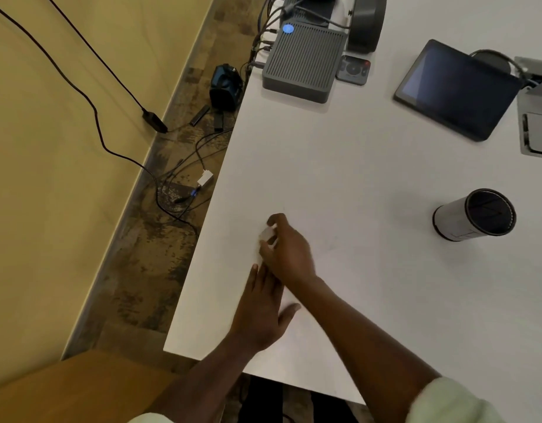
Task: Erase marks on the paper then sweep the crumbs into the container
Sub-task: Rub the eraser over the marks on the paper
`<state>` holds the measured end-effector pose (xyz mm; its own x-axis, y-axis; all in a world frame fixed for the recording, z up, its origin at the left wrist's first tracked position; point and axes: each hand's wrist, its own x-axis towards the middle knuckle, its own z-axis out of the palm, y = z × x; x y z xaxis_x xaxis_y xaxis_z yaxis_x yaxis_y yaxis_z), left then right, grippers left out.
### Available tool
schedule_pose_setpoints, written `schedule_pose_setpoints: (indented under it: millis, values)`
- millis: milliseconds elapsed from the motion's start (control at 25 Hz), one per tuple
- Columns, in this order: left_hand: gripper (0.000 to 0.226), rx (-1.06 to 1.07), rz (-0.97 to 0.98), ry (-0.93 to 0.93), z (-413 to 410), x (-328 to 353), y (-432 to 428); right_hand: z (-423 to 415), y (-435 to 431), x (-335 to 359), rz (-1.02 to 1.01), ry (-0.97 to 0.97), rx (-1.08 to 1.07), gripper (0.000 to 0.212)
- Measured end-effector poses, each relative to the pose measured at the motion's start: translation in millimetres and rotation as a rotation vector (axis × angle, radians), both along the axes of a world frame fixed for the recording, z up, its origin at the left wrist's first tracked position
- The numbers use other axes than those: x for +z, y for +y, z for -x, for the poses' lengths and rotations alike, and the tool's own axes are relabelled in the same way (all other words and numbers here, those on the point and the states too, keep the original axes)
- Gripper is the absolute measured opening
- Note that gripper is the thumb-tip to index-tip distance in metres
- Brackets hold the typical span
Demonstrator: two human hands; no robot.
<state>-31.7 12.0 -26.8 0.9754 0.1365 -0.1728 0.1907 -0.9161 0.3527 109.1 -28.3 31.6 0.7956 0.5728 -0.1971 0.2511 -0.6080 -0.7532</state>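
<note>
**Desk:** What is filling the frame?

**Photographer:** A white bench (370, 178) is running from near centre to far right, with a patterned floor (159, 239) and tangled cables (178, 178) lying along its left side. A sheet of paper (318, 346), white on white and hard to trace, is lying at the near left corner of the bench.

**Desk:** And the smaller things?

**Photographer:** A dark tablet (455, 90) is leaning at the far right; a ribbed grey box (303, 62) with a blue light is sitting at the far edge. The container (474, 215), a grey cylinder with a dark open mouth, is standing at the right, well apart from the hands.

**Desk:** The hands?

**Photographer:** The left hand (260, 312) is pressing flat on the paper, fingers spread, its grip wide and holding nothing. The right hand (289, 251) is crossing just beyond it, its grip narrowing around a small white eraser (267, 233) pinched between fingertips and thumb, against the paper near the bench's left edge. Marks and crumbs are too faint to make out.
</note>
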Motion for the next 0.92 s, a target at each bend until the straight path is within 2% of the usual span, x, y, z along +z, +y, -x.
schedule_pose_setpoints:
  millis: [160,280,560,760,920]
  values:
    - [0.085,0.02,-0.03,0.039,-3.6,6.1,-2.8,-18.4,-73.8,-3.3,-0.046,-0.007,-0.242,0.023]
    - [0.087,0.058,0.004,0.025,-12.3,9.4,-9.7,-13.1,-107.0,-9.2,-0.027,0.081,-0.302,0.025]
    - [0.092,0.083,-0.052,0.079,-31.2,2.5,-18.7,8.7,-106.2,-16.4,-0.082,0.043,-0.177,0.014]
    - [0.095,0.072,-0.089,0.081,-30.7,0.7,-19.4,11.6,-109.8,-22.9,0.029,-0.047,0.004,0.016]
    - [0.099,0.068,-0.091,0.09,-31.5,1.4,-19.5,-18.9,-112.9,-22.8,0.073,-0.117,-0.105,0.009]
